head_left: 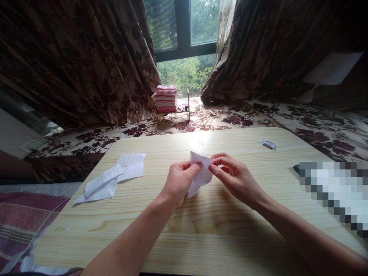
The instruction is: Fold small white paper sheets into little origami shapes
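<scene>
1. Head view: both hands meet over the middle of the wooden tabletop (218, 230), slightly toward its far edge, and hold a small white folded paper (201, 176) between them, raised just off the wood.
2. The left hand (179, 180) is closed around the paper's left side, thumb on top pressing it against the curled fingers beneath.
3. The right hand (234, 178) pinches the paper's right edge between thumb and forefinger; the other fingers lie loosely bent, touching nothing.
4. The paper looks very light, thin and limp apart from its creases. It probably tears or crumples easily, so a gentle pinch at the edges or along a fold suits it best.
5. Near the left edge lie a folded paper plane (99, 188) and flat paper sheets (130, 165), well apart from the hands.
6. A tiny folded paper scrap (268, 144) sits toward the far right corner.
7. Beyond the far edge, a striped box (166, 98) stands by the window.
</scene>
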`<state>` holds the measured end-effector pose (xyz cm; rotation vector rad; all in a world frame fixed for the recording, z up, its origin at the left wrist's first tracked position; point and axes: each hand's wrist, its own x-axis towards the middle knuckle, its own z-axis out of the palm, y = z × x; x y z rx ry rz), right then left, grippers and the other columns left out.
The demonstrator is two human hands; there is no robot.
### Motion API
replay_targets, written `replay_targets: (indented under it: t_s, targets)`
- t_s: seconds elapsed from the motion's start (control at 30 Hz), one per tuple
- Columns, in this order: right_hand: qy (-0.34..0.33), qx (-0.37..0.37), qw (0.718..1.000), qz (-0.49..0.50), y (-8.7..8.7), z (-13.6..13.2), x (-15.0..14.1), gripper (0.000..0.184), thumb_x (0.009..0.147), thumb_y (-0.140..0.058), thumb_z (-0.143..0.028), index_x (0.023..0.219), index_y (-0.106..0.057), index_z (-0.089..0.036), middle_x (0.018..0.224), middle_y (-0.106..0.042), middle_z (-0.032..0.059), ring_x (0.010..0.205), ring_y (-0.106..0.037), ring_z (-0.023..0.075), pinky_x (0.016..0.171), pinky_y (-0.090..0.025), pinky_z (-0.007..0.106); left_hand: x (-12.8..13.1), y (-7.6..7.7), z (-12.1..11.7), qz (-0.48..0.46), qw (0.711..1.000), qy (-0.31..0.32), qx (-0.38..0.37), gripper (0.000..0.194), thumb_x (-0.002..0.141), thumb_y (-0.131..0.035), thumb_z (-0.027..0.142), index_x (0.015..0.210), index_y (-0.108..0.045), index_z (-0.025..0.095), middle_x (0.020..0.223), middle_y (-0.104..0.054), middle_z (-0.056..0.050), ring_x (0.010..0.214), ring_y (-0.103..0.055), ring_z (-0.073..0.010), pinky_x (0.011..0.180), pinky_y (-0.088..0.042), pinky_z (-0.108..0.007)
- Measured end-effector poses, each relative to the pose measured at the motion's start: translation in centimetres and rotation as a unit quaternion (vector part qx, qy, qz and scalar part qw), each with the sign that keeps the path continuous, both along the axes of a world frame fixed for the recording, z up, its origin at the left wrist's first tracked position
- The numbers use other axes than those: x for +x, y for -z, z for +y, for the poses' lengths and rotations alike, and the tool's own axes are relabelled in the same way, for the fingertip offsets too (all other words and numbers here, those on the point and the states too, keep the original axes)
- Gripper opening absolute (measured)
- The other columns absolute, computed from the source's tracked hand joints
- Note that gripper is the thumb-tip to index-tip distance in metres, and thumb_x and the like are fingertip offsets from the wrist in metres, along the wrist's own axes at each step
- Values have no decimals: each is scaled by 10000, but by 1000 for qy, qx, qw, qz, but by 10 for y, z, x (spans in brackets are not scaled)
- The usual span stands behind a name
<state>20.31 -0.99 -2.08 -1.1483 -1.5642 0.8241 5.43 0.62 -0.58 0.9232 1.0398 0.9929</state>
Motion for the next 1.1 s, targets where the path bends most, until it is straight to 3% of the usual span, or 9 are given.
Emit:
replay_targets:
  t_s: [0.17, 0.27, 0.33, 0.4, 0.47, 0.5, 0.6, 0.77, 1.1]
  targets:
    - [-48, -83, 995, 41, 3, 3, 2, 202, 802, -564, -356, 780, -628, -166, 703, -634, 19, 666, -580, 147, 605, -474, 265, -1, 2, 1, 43, 999, 27, 10, 203, 662, -660, 299, 724, -703, 110, 592, -630, -34, 536, -527, -129, 514, -367, -229]
    - [-45, -103, 994, -1, 7, 4, 4, 185, 794, -558, -326, 751, -632, -161, 681, -630, 13, 638, -560, 141, 574, -441, 252, -12, 3, 4, 188, 975, 71, 92, 210, 716, -601, 308, 652, -674, 122, 579, -599, -24, 528, -509, -128, 492, -347, -231]
    - [-30, -99, 993, -63, 10, 4, 5, 191, 805, -536, -307, 741, -641, -162, 665, -622, 13, 616, -538, 138, 549, -405, 249, -21, 4, 4, 334, 924, 72, 174, 215, 743, -586, 315, 694, -683, 130, 598, -592, -24, 558, -517, -144, 516, -363, -247]
    - [-17, -85, 989, -116, 12, 4, 4, 196, 818, -516, -294, 738, -647, -172, 655, -615, 12, 597, -520, 136, 533, -379, 251, -29, 4, 4, 447, 860, 11, 244, 248, 742, -597, 300, 899, -688, 131, 727, -629, -48, 655, -553, -180, 601, -416, -286]
    - [-8, -67, 986, -154, 14, 3, 3, 189, 819, -513, -285, 727, -643, -183, 671, -610, 12, 595, -515, 137, 536, -373, 256, -32, 4, 3, 495, 808, -11, 319, 318, 742, -595, 239, 1034, -647, 124, 890, -641, -82, 813, -571, -216, 744, -443, -334]
    - [-4, -58, 984, -170, 15, 3, 2, 187, 817, -515, -281, 713, -639, -186, 680, -604, 14, 596, -513, 137, 540, -372, 258, -31, 4, 4, 495, 796, 0, 348, 329, 742, -587, 199, 1059, -631, 122, 950, -637, -92, 886, -564, -226, 811, -436, -350]
    - [7, -42, 975, -219, 18, 3, 1, 198, 814, -518, -274, 666, -621, -193, 689, -578, 16, 584, -498, 133, 541, -361, 263, -23, 7, 9, 462, 804, 73, 367, 281, 729, -549, 104, 990, -647, 139, 992, -641, -83, 976, -546, -222, 889, -418, -351]
    - [10, -35, 959, -281, 21, 3, 1, 152, 805, -538, -251, 680, -608, -200, 724, -583, 7, 585, -498, 122, 536, -341, 252, -16, 13, 21, 477, 801, 143, 331, 200, 699, -513, 67, 734, -679, 172, 877, -645, -59, 918, -554, -213, 820, -444, -325]
    - [6, -48, 945, -324, 16, 0, 3, 84, 783, -570, -210, 731, -635, -200, 749, -583, -2, 610, -508, 116, 556, -337, 241, -18, 5, 21, 503, 790, 187, 295, 213, 723, -513, 107, 774, -704, 185, 936, -652, -41, 934, -560, -203, 807, -465, -311]
